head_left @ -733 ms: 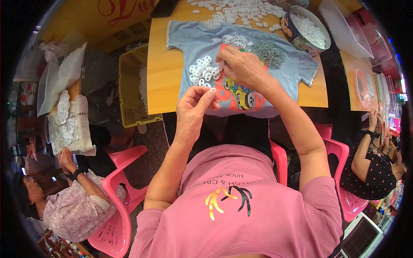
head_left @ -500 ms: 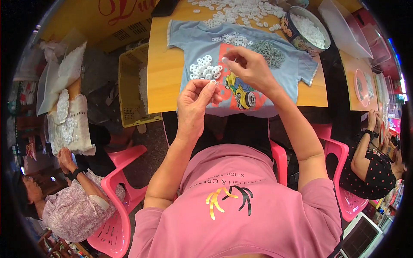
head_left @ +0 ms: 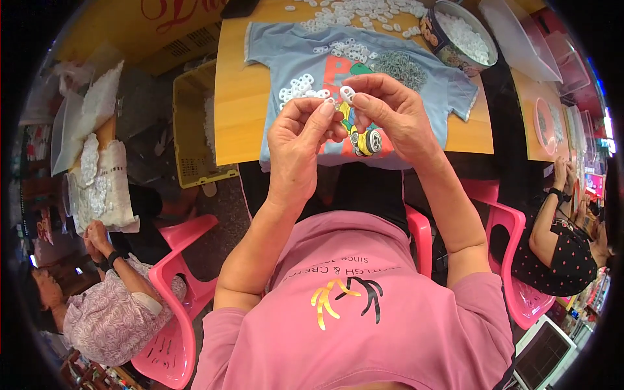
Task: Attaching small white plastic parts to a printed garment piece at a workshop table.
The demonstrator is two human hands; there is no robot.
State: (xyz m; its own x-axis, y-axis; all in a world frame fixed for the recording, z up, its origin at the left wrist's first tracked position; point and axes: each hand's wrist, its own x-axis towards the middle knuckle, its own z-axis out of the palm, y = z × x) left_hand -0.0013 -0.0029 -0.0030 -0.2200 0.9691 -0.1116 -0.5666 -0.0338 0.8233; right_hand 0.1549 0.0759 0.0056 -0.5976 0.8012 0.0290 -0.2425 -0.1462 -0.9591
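A white ring (head_left: pixel 347 93) is pinched by both hands — left (head_left: pixel 300 133), right (head_left: pixel 390 112) — raised above the shirt (head_left: pixel 416 91), nearer the right fingertips.

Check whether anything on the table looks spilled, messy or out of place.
Nothing looks spilled or damaged. White rings lie loose over the far table and on the blue shirt, beside a grey heap, like sorted stock. The shirt hangs over the near edge. Both hands, left and right, pinch one ring.
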